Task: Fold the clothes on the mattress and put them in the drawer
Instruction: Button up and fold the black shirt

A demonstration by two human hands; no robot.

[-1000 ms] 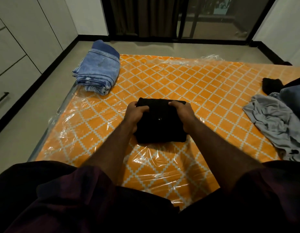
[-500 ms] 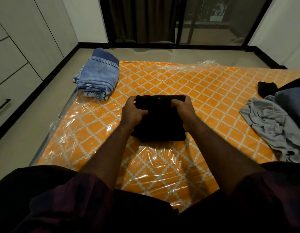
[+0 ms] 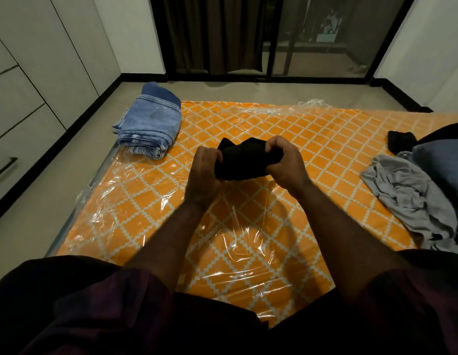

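The mattress [image 3: 248, 124] lies on the floor [image 3: 69, 175]. A stack of jeans [image 3: 148, 126] sits on its far left corner, and a pile [image 3: 407, 196] of clothes lies along its right edge. Between them, over the middle, the left hand [image 3: 203, 175] and right hand [image 3: 284, 162] grip a garment [image 3: 240, 160] at either end. Drawers [image 3: 20, 129] line the left wall; a curtain [image 3: 212, 34] hangs beyond the far edge.

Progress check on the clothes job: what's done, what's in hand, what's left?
Done: folded jeans sit stacked at the mattress's far left corner. In hand: the left hand and right hand both grip a folded black garment. Left: a grey garment lies crumpled at the right edge beside more dark clothes. The drawer looks closed, and the jeans are not put away.
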